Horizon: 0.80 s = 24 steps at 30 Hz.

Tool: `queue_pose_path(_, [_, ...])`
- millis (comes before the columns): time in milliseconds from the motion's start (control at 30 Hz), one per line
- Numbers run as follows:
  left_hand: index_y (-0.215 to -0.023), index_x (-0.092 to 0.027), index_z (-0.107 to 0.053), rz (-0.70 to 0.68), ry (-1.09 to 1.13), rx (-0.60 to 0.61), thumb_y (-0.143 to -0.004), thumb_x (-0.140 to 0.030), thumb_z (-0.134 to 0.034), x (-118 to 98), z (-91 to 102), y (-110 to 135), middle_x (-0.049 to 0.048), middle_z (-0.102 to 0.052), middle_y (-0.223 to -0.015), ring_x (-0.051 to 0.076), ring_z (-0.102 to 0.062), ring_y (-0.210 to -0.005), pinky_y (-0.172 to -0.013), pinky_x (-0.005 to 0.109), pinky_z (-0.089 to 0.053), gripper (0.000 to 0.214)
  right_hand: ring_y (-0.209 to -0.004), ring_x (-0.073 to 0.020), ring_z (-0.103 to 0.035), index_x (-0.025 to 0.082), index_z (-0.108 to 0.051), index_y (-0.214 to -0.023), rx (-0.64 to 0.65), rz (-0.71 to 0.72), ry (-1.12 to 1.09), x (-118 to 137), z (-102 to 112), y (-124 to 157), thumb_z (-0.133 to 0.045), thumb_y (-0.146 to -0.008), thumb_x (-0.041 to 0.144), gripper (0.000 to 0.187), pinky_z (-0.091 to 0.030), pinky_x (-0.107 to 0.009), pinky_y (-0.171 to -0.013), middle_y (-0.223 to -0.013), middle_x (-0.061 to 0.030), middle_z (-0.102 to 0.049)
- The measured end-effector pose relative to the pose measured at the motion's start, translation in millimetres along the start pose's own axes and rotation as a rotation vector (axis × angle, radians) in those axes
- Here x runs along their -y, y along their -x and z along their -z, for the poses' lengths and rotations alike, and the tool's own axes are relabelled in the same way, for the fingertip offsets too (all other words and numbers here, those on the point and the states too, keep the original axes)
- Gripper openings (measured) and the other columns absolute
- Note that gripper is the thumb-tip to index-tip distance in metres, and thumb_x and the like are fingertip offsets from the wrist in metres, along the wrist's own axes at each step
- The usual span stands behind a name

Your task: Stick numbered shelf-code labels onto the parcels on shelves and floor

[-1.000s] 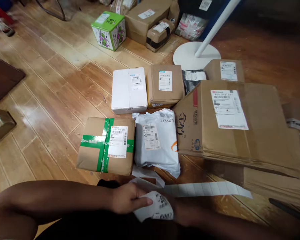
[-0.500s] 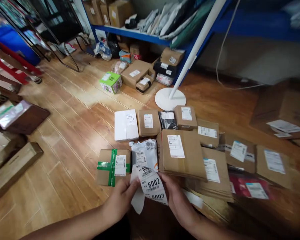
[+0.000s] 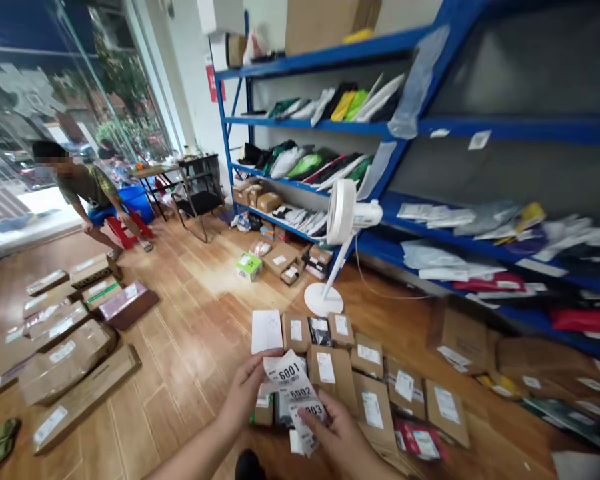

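A paper strip of printed number labels (image 3: 299, 393), showing 6001 and 6002, stretches between my hands. My left hand (image 3: 247, 383) pinches its upper left end. Lower down, my right hand (image 3: 333, 423) grips the strip, the thumb partly covering another number. Beyond and below the hands, labelled parcels lie on the floor: a white box (image 3: 267, 337), a black bag (image 3: 320, 331), a large brown carton (image 3: 337, 383) and a red package (image 3: 417, 441). The strip and my hands partly hide a green-taped box (image 3: 263, 412) and a grey bag (image 3: 283, 407).
A white standing fan (image 3: 325, 299) rises behind the parcels. Blue shelving (image 3: 310, 127) full of bagged parcels runs along the wall. More boxes (image 3: 87, 400) lie on the left. A person (image 3: 93, 193) sits on a red stool near a black chair (image 3: 197, 200).
My view has tilted up, bringing in the shelves, the fan head and the seated person. The 6001 label now shows whole, and my right thumb has come onto the strip's front.
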<state>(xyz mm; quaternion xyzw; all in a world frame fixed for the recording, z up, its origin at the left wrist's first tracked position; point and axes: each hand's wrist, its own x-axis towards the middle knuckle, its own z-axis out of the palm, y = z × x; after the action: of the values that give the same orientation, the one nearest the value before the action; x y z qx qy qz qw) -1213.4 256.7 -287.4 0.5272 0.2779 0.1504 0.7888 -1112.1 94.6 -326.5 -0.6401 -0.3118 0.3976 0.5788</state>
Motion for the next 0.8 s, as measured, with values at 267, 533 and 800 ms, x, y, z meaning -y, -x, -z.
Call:
queue_pose_path(267, [-0.106,-0.017,-0.066,-0.089,0.107,0.128,-0.077,-0.057,-0.058,-59,-15.9,66,0.0082,-0.071,-0.088,0.021,-0.064,-0.079,-0.073,0.032,-0.046,0.05,-0.096,-0.0254,-0.063,0.018,-0.061,-0.107,-0.076,0.104,-0.152,90,-50,36,-0.061,-0.08,0.048,0.04,-0.046,-0.042,-0.09,-0.104,-0.0105,-0.068])
queue_pose_path(533, [-0.082,-0.012,-0.069,-0.234,0.2,-0.192,-0.077,-0.047,-0.065,-48,-49.4,107,0.0013,-0.065,-0.061,0.012,-0.055,-0.053,-0.051,0.022,-0.04,0.036,-0.085,-0.0261,-0.065,0.017,-0.063,-0.098,0.075,0.138,-0.19,69,-48,55,-0.072,-0.069,0.049,0.044,-0.05,-0.038,-0.077,-0.092,-0.0091,-0.07])
queue_pose_path(800, [-0.08,-0.013,-0.065,-0.55,0.612,-0.848,-0.07,-0.04,-0.074,-60,-4.7,179,0.0034,-0.068,-0.067,0.018,-0.066,-0.064,-0.063,0.028,-0.051,0.031,-0.075,-0.0292,-0.066,0.028,-0.067,-0.076,0.627,-0.052,-0.014,6,-82,72,-0.077,-0.051,0.06,0.042,-0.05,-0.045,-0.072,-0.072,-0.0016,-0.068])
